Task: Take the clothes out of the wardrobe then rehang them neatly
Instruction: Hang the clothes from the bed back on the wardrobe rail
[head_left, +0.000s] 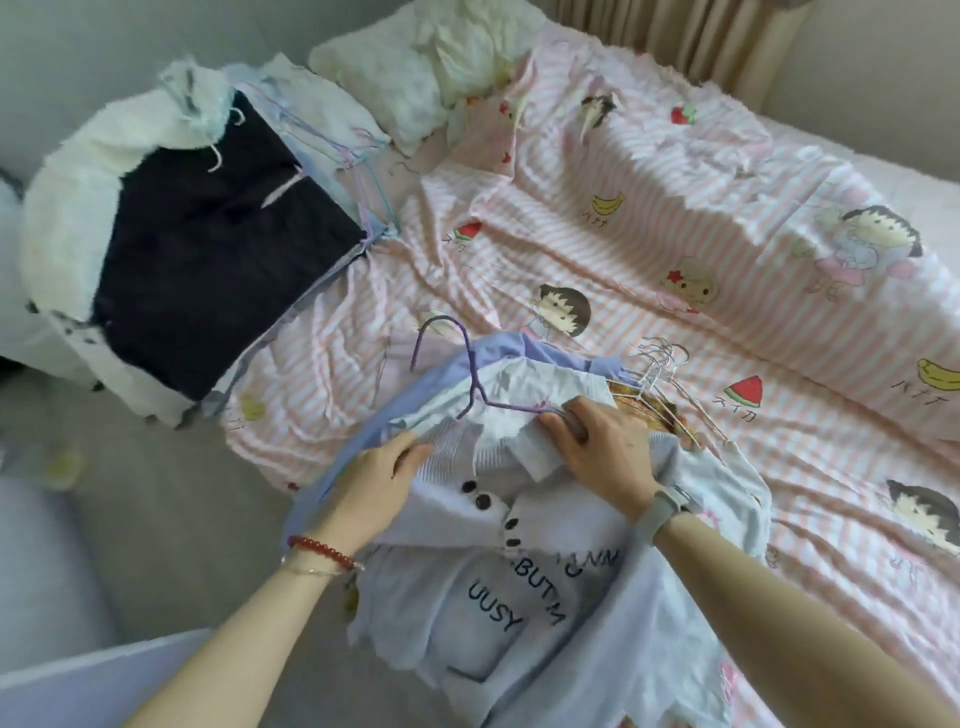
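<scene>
Bed (649, 249) with pink-striped cartoon-print sheet; all positions taken from it.

Near edge of bed: a heap of pale clothes. On top, a white knit cardigan (483, 483) with dark buttons. Beneath it, a pale top (498, 608) with dark printed letters, hanging off the bed's edge toward the camera.

Left hand (374, 488): fingers curled on the cardigan's knit neckline, gripping it. Red bead bracelet (322, 553) at the wrist.

Right hand (602, 447): fingers curled, pinching white fabric of the cardigan's collar area. Grey watch (662, 512) on the wrist.

Purple hanger (467, 364) lies on the heap just beyond the hands, hook pointing to the bed's far side. One arm of it runs to the right fingertips; contact unclear.

Bunch of light wire hangers (660, 364) on the sheet, just beside the heap.

Far-left corner of bed: second stack, dark garment (208, 260) over white ones, thin coloured hangers (363, 171) along its edge.

White pillow (395, 73) at the head of the bed.
</scene>
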